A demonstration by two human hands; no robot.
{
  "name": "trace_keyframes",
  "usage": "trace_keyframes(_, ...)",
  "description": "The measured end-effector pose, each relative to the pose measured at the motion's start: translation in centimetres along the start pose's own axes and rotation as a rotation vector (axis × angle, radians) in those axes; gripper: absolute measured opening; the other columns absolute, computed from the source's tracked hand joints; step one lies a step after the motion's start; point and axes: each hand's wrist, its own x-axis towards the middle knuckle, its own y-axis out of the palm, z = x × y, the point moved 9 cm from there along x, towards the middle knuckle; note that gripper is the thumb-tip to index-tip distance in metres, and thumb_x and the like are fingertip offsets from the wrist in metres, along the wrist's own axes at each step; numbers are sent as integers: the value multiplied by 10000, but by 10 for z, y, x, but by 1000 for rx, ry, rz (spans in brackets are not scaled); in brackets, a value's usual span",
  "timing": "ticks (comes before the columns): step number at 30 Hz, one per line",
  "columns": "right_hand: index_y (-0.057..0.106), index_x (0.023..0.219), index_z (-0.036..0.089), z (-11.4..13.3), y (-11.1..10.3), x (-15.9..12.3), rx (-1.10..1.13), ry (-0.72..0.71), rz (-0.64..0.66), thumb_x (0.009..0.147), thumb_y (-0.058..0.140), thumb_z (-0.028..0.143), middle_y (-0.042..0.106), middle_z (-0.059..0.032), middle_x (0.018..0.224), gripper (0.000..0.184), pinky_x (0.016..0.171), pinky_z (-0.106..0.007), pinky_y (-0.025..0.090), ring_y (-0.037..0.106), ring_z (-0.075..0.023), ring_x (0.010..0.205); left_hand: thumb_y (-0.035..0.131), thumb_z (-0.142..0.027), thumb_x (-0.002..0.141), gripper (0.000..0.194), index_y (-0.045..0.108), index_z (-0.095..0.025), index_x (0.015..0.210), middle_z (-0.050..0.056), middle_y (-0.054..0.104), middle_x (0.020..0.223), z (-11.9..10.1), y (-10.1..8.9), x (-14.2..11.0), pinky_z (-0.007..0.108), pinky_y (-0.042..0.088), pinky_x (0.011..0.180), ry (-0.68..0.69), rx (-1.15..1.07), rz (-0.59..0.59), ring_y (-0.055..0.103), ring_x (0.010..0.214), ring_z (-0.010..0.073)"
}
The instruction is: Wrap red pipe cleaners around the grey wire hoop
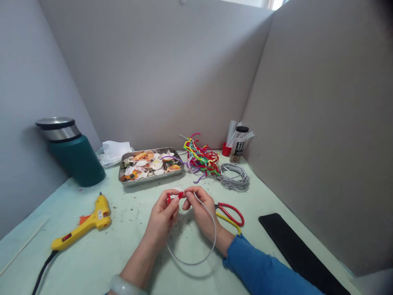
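Observation:
My left hand [165, 212] is closed, thumb and fingertips pinching a short red fuzzy strip [180, 194] that looks like pipe cleaner. Close against it, fingertip to fingertip, my right hand [200, 211] is closed in a pinch where a grey wire [192, 264] comes out. That wire curves over the back of my right hand, hangs in a wide loop above the table and goes behind my left hand. Fingers hide how strip and wire meet. Scissors [231, 215] with one red and one yellow handle lie just beyond my right wrist.
A yellow glue gun [86, 226] and teal bottle [75, 158] are left. Behind my hands are a metal tray [152, 180] of shells, coloured pipe cleaners [201, 158] and coiled wire [234, 177]. A jar [239, 145] stands back right; a black strip [297, 251] lies right.

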Motion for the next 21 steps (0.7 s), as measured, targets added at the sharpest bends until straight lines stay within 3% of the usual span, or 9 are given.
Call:
trace_keyframes(13,573,827,180,6,6,7,71,-34,174,790,593,331,544,28,608,157,542,-221,436,521,-102,544,580,-310,799,202,481,-215,947,-108,371,492,10,14,-5,127,125,294,-189,-266,222,127,324,12)
trace_keyframes(21,567,805,174,6,5,8,26,-13,192,809,571,350,526,35,558,176,527,-222,420,497,-101,513,582,-299,802,193,491,-206,945,-103,370,486,9,11,-5,124,119,297,-196,-239,187,135,329,13)
